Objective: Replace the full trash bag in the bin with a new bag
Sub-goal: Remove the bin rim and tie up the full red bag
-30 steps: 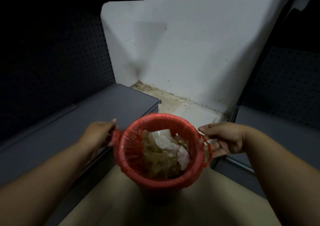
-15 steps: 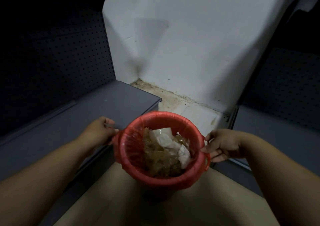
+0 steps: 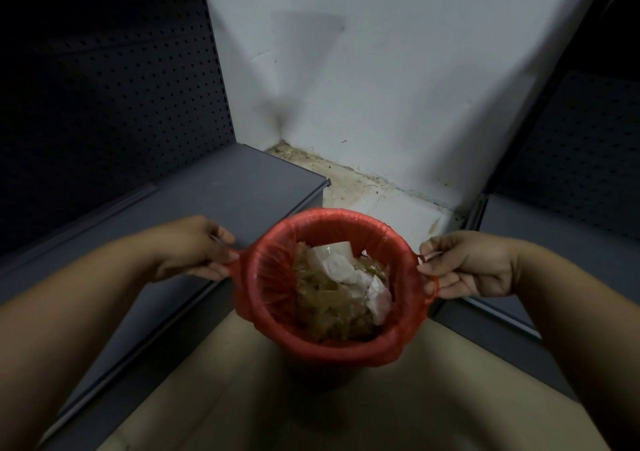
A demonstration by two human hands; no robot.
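A small round bin stands on the beige floor, lined with a red plastic trash bag (image 3: 270, 277) folded over its rim. Inside lie brownish waste (image 3: 329, 298) and crumpled white tissue (image 3: 346, 267). My left hand (image 3: 197, 246) pinches the bag's left loop handle beside the rim. My right hand (image 3: 467, 263) pinches the right loop handle, which stretches out from the rim. The bin's body is hidden under the bag.
A grey metal shelf (image 3: 214, 201) with dark perforated backing runs along the left, and another shelf (image 3: 554, 229) stands at the right. A white wall (image 3: 381, 87) rises behind, with a dirty floor strip (image 3: 353, 187) at its foot.
Both hands closed on the bag's handles and drew them outward from the rim. The right hand, open a second ago, now pinches its loop.
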